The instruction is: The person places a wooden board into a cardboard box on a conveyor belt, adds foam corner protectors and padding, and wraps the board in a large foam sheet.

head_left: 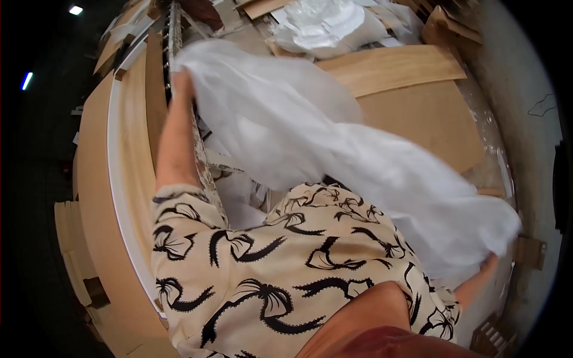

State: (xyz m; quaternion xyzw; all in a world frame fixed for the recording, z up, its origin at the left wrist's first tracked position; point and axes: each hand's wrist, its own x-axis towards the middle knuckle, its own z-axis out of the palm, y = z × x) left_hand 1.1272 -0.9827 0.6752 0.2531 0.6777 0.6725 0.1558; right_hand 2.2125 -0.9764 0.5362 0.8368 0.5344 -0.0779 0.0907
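Note:
A large, thin white sheet [334,146], foam or plastic, hangs in loose folds across the view between my outstretched arms. At the upper left my left hand [184,82] is closed on one end of it, with the fingers mostly covered by the material. Far out at the lower right, my right hand [490,262] grips the opposite end; its fingers are partly hidden too. Both the sheet and the hands look smeared by motion. Beneath the sheet lies a brown cardboard piece [418,119], partly covered by it.
Along my left run long wood-coloured panels [134,137] beside a worn metal rail [174,36]. A crumpled clear-white plastic heap [328,27] lies at the far side. A grey wall [525,77] rises on the right, with a small wooden crate [492,337] at lower right.

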